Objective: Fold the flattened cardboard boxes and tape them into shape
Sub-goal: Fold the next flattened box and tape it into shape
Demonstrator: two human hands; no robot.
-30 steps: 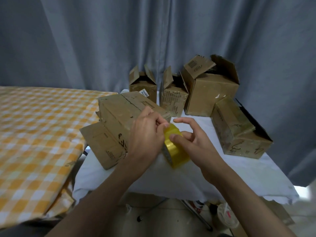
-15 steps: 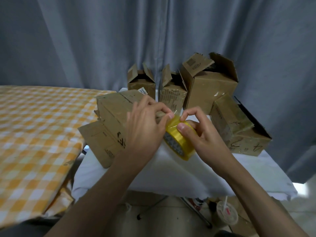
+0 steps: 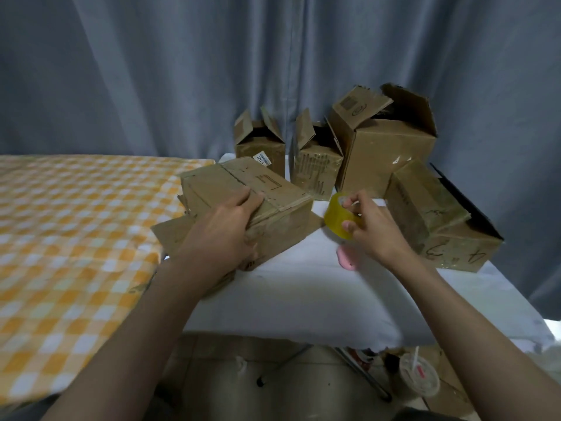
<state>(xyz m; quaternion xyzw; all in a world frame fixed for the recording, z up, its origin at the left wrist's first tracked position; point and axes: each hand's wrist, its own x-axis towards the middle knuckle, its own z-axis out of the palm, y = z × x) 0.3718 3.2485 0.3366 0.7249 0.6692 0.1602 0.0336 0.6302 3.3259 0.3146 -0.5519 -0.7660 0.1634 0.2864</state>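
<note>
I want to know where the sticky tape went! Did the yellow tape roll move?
Yes. The yellow tape roll, held by the right hand, moved right, away from the near box that the left hand now grips.

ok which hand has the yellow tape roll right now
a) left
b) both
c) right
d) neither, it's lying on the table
c: the right hand alone grips the yellow tape roll, while the left hand rests on the cardboard box on the white table.
</note>
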